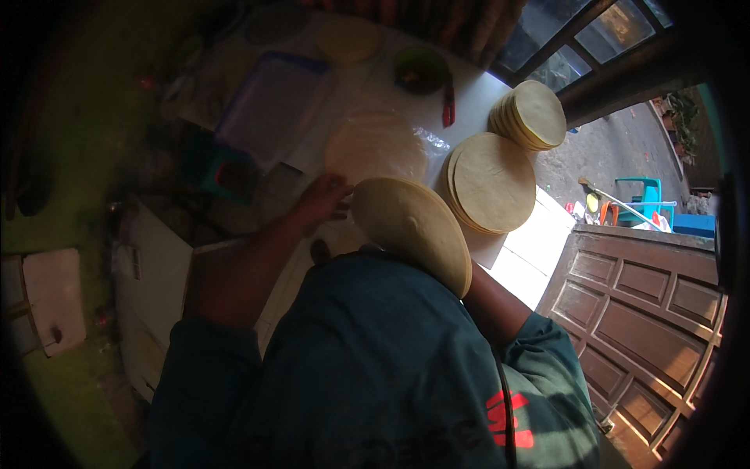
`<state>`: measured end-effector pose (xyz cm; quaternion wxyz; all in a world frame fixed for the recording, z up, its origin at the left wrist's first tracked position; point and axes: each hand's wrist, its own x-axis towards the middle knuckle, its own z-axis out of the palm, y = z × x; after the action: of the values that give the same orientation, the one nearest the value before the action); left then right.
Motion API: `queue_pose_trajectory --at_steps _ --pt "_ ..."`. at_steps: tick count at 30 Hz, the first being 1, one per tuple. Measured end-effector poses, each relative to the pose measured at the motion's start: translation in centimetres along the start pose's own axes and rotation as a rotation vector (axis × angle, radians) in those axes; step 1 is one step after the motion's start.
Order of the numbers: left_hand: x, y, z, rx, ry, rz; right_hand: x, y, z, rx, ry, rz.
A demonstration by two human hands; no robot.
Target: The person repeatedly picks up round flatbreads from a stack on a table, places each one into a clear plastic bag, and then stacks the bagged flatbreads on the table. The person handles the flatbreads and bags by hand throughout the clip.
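A tilted stack of thin round flatbreads [410, 225] is close against my shirt. My right forearm passes beneath that stack, and my right hand is hidden behind it. My left hand [325, 196] is near the stack's left edge, fingers slightly apart; whether it touches is unclear. Just beyond lies a clear plastic bag [430, 140] with round flatbreads [375, 140] in or under it. Two more flatbread stacks stand at the table's right side, a wide one [495, 182] and a smaller one [536, 114] behind it.
On the white table [469, 97] are a green bowl [419, 70], a red-handled tool [449, 108], a blue-rimmed tray [272, 105] and another round stack [348, 40]. A teal stool [220, 170] is at left. An open panelled wooden door [650, 328] stands at right, a window above.
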<state>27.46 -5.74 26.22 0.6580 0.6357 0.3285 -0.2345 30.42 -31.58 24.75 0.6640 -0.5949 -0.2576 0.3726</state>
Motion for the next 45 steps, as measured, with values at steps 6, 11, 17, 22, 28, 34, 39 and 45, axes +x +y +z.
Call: queue_pose_trajectory --at_steps 6,11,17,22,28,34,39,45 --pt "-0.1 -0.5 0.1 0.021 -0.146 -0.033 0.0 0.6 -0.6 0.080 -0.005 0.021" --pt "0.9 -1.3 0.0 -0.206 -0.094 0.211 0.0 1.3 -1.0 0.151 -0.001 0.041" --pt "-0.1 2.1 1.8 -0.367 -0.059 0.312 -1.0 3.8 -2.2 0.310 0.040 0.065" --pt "-0.4 6.0 2.7 -0.539 -0.154 0.482 -0.4 2.5 -1.5 0.190 0.096 -0.016" --pt "-7.5 12.2 7.2 0.372 0.065 1.171 1.1 -5.9 -0.1 -0.882 0.205 -0.426" --pt "-7.0 15.2 14.6 0.549 -0.183 1.471 1.5 -5.7 -1.3 -0.999 0.333 -0.291" --pt "-10.1 15.1 20.8 0.826 -0.559 1.563 1.0 -2.3 -0.6 -0.723 0.446 -0.213" --pt "-10.5 12.3 13.4 0.536 -0.726 1.576 1.3 -0.6 -0.5 -0.710 0.630 -0.107"
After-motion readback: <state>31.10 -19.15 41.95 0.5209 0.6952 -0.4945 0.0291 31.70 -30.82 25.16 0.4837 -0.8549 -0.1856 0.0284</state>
